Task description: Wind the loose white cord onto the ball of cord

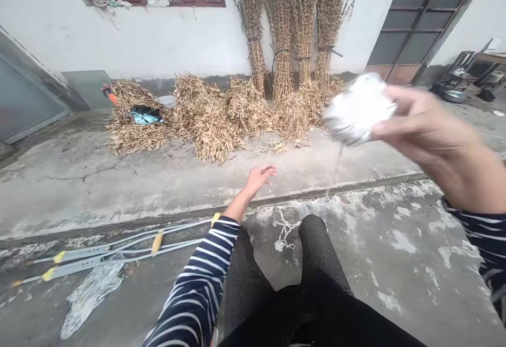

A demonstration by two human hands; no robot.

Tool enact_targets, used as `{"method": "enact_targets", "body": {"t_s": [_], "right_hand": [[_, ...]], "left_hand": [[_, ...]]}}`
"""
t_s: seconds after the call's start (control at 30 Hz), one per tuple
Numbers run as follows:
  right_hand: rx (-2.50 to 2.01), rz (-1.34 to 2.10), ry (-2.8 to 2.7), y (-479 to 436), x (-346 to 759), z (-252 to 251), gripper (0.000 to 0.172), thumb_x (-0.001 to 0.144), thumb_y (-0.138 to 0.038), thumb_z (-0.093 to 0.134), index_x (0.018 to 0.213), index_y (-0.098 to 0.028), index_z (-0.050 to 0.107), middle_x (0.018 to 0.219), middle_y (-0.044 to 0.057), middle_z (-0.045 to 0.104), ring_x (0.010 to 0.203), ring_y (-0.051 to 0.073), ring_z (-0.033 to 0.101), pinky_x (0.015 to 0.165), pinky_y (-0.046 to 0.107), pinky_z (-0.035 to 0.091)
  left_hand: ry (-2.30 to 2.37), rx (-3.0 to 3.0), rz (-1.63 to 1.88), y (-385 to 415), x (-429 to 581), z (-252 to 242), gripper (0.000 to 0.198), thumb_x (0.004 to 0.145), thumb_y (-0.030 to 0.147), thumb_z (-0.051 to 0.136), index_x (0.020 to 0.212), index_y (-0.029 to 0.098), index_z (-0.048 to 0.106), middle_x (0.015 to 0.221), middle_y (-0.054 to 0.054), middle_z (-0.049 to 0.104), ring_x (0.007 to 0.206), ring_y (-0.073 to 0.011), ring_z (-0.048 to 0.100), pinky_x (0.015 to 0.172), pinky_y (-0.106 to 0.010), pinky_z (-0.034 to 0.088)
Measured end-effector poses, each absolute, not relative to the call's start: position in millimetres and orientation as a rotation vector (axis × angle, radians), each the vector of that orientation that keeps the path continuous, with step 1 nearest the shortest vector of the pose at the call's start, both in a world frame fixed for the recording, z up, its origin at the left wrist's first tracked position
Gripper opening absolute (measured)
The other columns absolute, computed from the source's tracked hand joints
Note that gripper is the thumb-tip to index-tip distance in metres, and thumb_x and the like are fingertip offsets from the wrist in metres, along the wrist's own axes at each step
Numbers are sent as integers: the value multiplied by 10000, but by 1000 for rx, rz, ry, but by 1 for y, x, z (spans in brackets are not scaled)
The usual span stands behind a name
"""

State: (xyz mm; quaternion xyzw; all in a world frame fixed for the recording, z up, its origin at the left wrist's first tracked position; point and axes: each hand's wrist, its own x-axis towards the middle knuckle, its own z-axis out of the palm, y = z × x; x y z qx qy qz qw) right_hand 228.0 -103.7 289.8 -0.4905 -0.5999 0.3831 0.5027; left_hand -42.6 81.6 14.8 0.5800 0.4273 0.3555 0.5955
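Note:
My right hand (425,131) is raised at the right and grips a crumpled white bundle (358,109), blurred by motion, with a thin strand hanging below it. My left hand (259,176) is stretched out ahead over the concrete, fingers loosely spread, holding nothing. My legs in dark trousers (316,262) extend forward from the bottom of the view. A knotted piece of white string (283,233) lies on the ground between my knees.
A pair of metal crutches (118,249) lies at the left beside a clear plastic bag (90,294). Heaps of dry bean stalks (205,115) and tied upright bundles (292,30) stand against the white wall. A door (419,25) and metal basins (456,95) are at the right.

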Motion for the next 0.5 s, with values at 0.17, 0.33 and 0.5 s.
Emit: {"method": "enact_targets", "body": {"t_s": [0.17,0.33,0.5], "right_hand": [[-1172,1220,-1340,-57,183,260,530,511,-142,931,1016,-179,777,1019,80,774,862,223,745,673,324,676],[-1141,1226,-1358,-33,168,248,489,554,-96,900,1016,-167,754,1001,84,745,919,251,741,739,403,687],[-1118,1238,-1386,-29,144,248,430,613,-129,888,1014,-166,739,995,80,734,949,259,738,733,389,675]], "left_hand": [[508,1235,1115,34,8,91,533,819,433,819,1277,208,668,1391,-137,683,1222,-280,690,721,-278,647],[469,1177,1284,24,21,114,427,746,375,874,1105,200,723,1155,-76,774,1122,-257,730,888,-370,640],[610,1223,1354,34,23,105,224,767,316,833,891,157,735,831,-40,775,820,-200,755,772,-326,597]]}}
